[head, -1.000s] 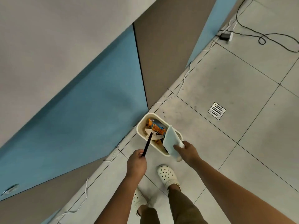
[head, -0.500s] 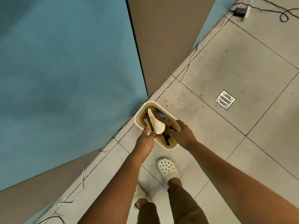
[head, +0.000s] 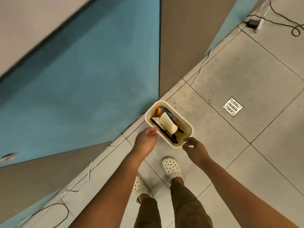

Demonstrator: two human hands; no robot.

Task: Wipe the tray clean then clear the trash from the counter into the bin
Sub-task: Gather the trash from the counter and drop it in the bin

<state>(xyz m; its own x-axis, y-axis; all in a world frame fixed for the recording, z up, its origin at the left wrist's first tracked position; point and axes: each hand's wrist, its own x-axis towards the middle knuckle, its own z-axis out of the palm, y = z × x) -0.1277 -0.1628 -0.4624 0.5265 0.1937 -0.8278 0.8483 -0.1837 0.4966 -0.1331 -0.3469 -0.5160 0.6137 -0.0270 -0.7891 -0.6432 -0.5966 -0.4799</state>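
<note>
half a second earlier both hands were down at the bin's mouth with the pale paper and black stick between them — by this moment both had drawn back to the bin's near rim and the trash lay inside it. the left hand hovered at the bin's near-left edge, fingers loosely curled on nothing, and the right hand at its near-right corner, fingers relaxed and slightly spread. the cream oblong bin stood on the tiled floor against the blue panel, its long axis — like the stick's — running from the wall down-right toward the right hand.
</note>
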